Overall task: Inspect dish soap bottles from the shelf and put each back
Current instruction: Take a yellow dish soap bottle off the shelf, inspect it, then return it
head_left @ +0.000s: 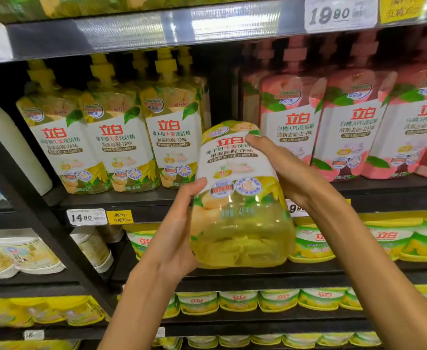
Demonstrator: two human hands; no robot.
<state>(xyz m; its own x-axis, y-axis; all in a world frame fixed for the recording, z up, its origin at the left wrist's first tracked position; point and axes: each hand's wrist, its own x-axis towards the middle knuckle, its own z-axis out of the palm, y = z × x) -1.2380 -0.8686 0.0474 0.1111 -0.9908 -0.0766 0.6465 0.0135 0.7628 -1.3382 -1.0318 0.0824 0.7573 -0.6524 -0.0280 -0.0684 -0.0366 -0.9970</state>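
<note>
A large yellow dish soap bottle [240,198] with a white label and red logo is held in front of the shelf, tilted so its base faces me and its top leans toward the shelf. My left hand [179,228] grips its lower left side, thumb on the front. My right hand [280,168] grips the upper right side, fingers curled over the label. The pump top is hidden behind the bottle. A gap shows on the middle shelf [141,200] between the yellow and pink rows.
Three matching yellow pump bottles [174,137] stand at the left on the same shelf, pink peach bottles [348,132] at the right. Price tags [86,217] hang on the shelf edge. Green-and-yellow bottles [389,241] fill the lower shelves. A white bottle [7,142] stands far left.
</note>
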